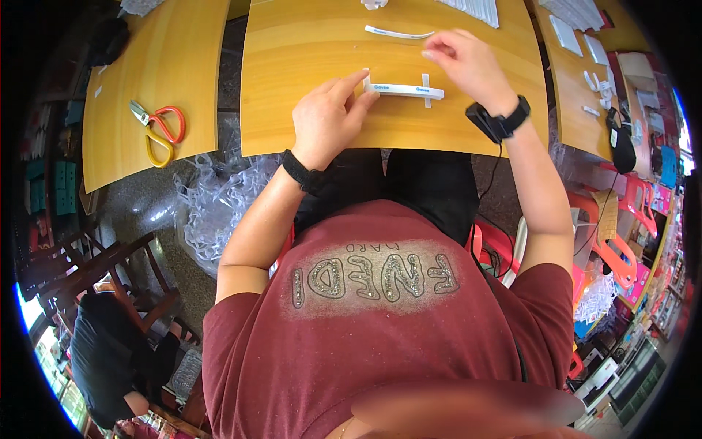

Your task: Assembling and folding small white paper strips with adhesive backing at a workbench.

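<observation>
White strip is laid at view's 1 o'clock; its 9-o'clock end is touched by left hand — thumb-forefinger gap narrow. Right hand is half-curled at strip's 2 o'clock — hold can't be told.

Middle table: open lane left of the left hand, another between the white strip and the near edge. Left hand blocks that strip's left end. Narrow band between it and the curved strip; right hand obstructs the right side. White stack limits far right. Cable dangles from right wrist, snag risk.
</observation>
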The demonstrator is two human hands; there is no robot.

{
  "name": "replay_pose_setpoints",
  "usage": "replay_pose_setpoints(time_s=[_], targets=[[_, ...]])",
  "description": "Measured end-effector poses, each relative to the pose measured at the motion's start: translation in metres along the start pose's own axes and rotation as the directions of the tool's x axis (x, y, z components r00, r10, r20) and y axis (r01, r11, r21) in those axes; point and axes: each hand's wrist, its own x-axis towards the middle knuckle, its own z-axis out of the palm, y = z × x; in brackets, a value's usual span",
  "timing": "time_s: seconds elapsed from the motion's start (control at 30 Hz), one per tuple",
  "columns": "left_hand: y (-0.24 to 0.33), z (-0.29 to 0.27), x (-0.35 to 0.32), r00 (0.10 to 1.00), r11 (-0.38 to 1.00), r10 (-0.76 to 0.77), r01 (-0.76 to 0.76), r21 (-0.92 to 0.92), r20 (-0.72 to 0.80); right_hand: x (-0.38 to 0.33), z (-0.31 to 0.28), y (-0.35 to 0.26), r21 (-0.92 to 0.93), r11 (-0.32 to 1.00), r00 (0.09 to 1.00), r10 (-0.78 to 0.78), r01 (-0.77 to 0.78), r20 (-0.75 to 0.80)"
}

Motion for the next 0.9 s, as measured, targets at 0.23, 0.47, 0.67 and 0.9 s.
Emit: replay_pose_setpoints(time_s=[0.23,0.47,0.67,0.9], targets=[[-0.006,0.003,-0.003,1.000,0.999,-0.012,0.012,-0.041,-0.002,0.043,0.034,0.009,-0.224,0.942,0.962,-0.269,0.252,-0.049],[-0.009,0.005,-0.008,0.993,0.988,-0.037,0.020,-0.153,-0.114,0.003,-0.002,-0.029,0.543,0.812,0.960,0.070,-0.212,0.270],[-0.010,0.005,-0.012,0.981,0.988,0.113,-0.128,-0.088,-0.156,-0.021,0.003,-0.045,0.597,0.700,0.887,0.113,-0.391,0.448],[-0.010,0.006,-0.012,0.976,0.984,0.152,-0.164,-0.068,-0.155,-0.013,0.012,-0.053,0.458,0.758,0.853,0.242,-0.464,0.462]])
